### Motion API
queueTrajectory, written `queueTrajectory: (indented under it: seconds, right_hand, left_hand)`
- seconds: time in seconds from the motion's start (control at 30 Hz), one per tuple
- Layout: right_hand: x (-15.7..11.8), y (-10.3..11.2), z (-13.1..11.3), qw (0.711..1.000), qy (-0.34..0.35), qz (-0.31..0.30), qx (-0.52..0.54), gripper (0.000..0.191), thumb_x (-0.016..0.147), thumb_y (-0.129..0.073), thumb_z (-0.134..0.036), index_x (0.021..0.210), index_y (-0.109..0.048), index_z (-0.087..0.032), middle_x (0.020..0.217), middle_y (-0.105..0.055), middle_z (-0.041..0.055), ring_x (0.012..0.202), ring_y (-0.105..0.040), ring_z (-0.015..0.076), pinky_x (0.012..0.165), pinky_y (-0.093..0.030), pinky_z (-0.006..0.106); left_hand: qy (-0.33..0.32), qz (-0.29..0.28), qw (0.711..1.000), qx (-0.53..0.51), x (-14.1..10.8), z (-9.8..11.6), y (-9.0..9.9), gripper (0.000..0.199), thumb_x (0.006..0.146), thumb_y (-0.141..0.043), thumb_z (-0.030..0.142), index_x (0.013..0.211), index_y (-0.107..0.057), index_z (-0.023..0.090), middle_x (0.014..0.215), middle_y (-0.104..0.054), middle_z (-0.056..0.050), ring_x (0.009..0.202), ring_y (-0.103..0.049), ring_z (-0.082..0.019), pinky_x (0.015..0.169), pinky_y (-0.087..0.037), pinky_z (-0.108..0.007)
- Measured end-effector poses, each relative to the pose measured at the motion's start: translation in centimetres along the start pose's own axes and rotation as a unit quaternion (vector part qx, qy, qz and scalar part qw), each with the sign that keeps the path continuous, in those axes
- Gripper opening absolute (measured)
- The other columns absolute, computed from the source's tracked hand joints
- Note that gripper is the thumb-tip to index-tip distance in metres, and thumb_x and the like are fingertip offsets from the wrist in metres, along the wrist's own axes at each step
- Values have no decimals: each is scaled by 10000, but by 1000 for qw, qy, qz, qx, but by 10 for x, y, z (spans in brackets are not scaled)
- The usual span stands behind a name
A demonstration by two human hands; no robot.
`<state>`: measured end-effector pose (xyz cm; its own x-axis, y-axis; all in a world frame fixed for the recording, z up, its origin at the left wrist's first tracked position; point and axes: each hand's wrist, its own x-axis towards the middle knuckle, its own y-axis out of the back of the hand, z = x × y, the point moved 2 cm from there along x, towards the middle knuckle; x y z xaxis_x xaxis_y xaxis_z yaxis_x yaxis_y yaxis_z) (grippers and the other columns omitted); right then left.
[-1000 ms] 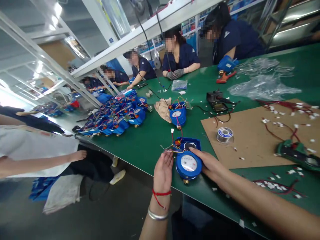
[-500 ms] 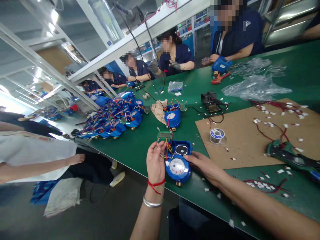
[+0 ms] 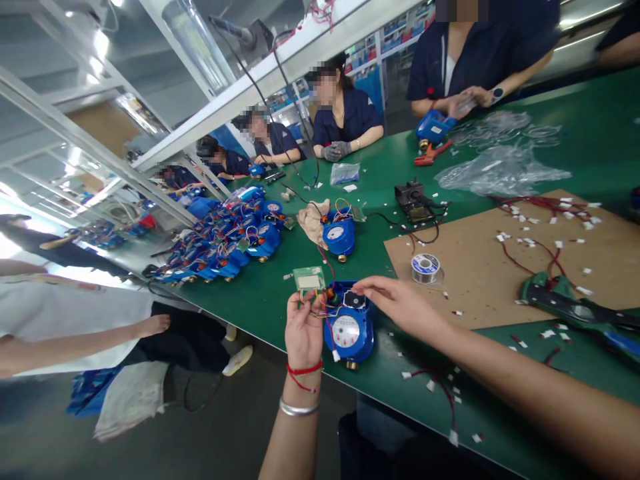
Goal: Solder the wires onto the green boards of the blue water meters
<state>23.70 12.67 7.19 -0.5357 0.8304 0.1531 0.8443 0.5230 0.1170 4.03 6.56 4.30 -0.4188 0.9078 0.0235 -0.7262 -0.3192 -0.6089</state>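
The left hand (image 3: 304, 333) has its fingertips pinched together at the lower edge of a green circuit board (image 3: 309, 279), while the right hand (image 3: 403, 305), fingers extended and gripping nothing, reaches to the upper compartment of a blue water meter (image 3: 349, 330), though contact is hard to tell. Coloured wires run between board and meter, which rests near the edge of the green tabletop (image 3: 260, 293). Farther out are a second blue meter (image 3: 339, 233) beside tan cloth (image 3: 313, 223), a solder spool (image 3: 425, 268) on a cardboard sheet (image 3: 480, 267), and piled blue meters (image 3: 225, 243).
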Motion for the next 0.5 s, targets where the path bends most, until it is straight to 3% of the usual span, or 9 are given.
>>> queueTrajectory:
  seconds: [0.1,0.23,0.5]
  right_hand:
    - [12,-16,-3,999,2,-28,42,228,862,-505,-275,997,-688,-248,1048,-687,32,1011,-621,207,927,-464,388]
    - [22,-29,-10,990,-14,-36,135,265,829,-569,-349,1048,-680,-249,1046,-687,34,989,-630,214,908,-472,363]
    - [24,-18,-12,981,-76,-8,180,343,838,-524,-466,1045,-686,-246,980,-697,26,867,-640,193,771,-520,338]
  left_hand:
    - [-4,15,1000,-13,-3,2,1,205,759,-619,80,864,-535,235,888,-635,43,873,-626,-108,1000,-404,-357]
    - [-12,17,999,43,-10,8,-9,165,765,-624,130,863,-538,232,904,-629,19,836,-629,-128,913,-451,-325]
    - [-10,-37,990,133,-15,9,-27,160,797,-624,244,926,-536,207,915,-643,-29,700,-666,-166,752,-506,-334]
